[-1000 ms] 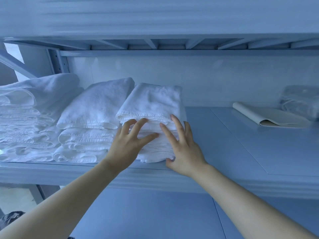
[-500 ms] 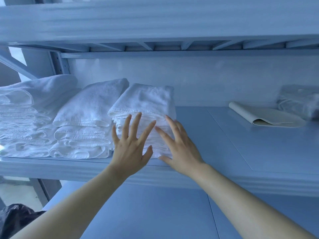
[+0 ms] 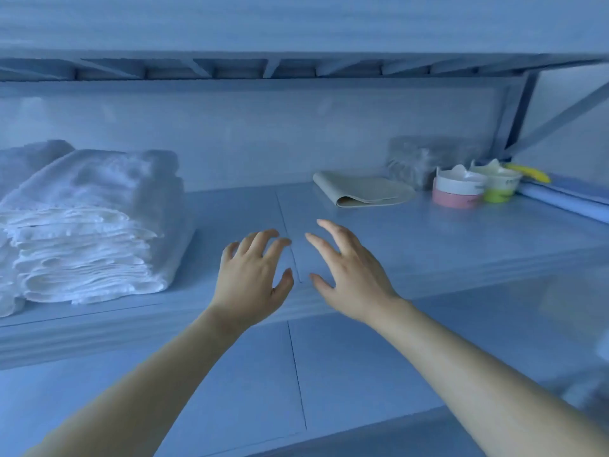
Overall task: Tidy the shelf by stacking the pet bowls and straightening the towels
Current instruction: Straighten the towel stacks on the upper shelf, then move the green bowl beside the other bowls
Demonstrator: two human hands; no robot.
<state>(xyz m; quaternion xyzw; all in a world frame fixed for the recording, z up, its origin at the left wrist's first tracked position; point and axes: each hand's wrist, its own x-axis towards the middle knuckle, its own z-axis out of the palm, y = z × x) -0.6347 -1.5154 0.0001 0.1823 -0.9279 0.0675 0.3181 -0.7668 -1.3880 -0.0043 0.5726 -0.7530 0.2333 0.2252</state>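
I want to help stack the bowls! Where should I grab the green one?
Probably grip the green bowl by its wide white rim, coming from above and the front. The pink bowl stands close on its left, leaving no room there, and its base is narrower.

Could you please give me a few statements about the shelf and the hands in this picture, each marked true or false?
1. Both hands are empty. True: the left hand and right hand hover open over the shelf.
2. The right hand rests on the towel stack. False: it is apart from the towels, right of them.
3. The pet bowls sit at the shelf's right end. True.
4. The bowls are in front of the towels. False: they are far to the right, near a folded mat.
5. A yellow item lies behind the bowls. True.
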